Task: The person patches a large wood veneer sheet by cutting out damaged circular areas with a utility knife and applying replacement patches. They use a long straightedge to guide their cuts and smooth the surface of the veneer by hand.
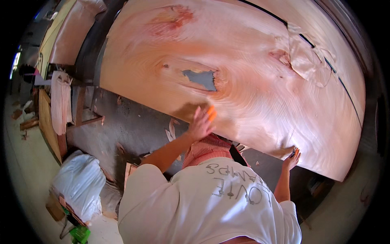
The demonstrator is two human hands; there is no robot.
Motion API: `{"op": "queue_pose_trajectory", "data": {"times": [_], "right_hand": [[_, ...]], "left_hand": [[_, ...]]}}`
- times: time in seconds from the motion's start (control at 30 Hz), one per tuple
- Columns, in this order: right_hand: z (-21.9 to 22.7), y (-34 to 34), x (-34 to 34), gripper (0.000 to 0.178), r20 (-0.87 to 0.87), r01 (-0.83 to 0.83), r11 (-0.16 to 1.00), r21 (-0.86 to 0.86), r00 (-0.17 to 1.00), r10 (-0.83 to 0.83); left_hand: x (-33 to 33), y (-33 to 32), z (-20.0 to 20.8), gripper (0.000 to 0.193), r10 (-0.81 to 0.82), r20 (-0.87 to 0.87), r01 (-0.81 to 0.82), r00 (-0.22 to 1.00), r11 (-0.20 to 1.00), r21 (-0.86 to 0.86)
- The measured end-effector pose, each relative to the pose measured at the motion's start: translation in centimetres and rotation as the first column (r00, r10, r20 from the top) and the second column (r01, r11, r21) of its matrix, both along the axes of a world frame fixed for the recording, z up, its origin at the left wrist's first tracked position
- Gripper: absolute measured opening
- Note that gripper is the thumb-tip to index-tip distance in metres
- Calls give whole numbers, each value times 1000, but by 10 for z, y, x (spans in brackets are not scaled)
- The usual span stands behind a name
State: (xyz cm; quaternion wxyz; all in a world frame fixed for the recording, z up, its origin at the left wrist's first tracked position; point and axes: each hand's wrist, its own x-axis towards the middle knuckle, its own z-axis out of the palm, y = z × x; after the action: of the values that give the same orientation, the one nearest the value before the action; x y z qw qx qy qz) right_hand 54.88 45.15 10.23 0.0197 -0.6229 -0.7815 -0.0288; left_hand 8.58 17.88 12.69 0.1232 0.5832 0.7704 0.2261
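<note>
A large sheet of pale, pinkish wood veneer (248,105) with swirling grain lies in front of me. It has a ragged hole (202,79) near its middle, and grey shows through. My left hand (201,123) is over the sheet's near edge, below the hole. Its fingers are stretched out, with orange covers on some fingertips, and it holds nothing that I can see. Farther right along the same edge, my right hand (291,159) is closed around a small dark object (293,151) too small to name. Orange shows on a finger there too.
A loose, wrinkled veneer piece (306,57) overlaps a dark gap at the far right. More veneer hangs over a wooden stand (61,101) at the left. A white plastic sack (81,183) sits at the lower left. Veneer scraps (171,129) lie below the near edge.
</note>
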Motion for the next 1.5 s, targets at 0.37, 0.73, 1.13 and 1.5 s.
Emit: {"op": "queue_pose_trajectory", "data": {"times": [0.37, 0.73, 1.13, 1.5], "right_hand": [[4, -65, -169, 37, -592, -335, 937, -102, 777, 213], [26, -220, -250, 31, -629, -511, 738, -441, 762, 153], [-50, -340, -155, 26, -357, -354, 658, -664, 924, 137], [-257, -389, -83, 21, -651, -580, 324, -747, 738, -178]], "left_hand": [[-199, -59, -27, 74, 478, -333, -532, 813, 842, -90], [-189, -107, -23, 69, 486, -180, -499, 855, 866, -35], [-36, -270, -20, 64, 296, 206, -220, 933, 919, -327], [-6, -493, -47, 60, 662, 235, -441, 711, 681, -585]]}}
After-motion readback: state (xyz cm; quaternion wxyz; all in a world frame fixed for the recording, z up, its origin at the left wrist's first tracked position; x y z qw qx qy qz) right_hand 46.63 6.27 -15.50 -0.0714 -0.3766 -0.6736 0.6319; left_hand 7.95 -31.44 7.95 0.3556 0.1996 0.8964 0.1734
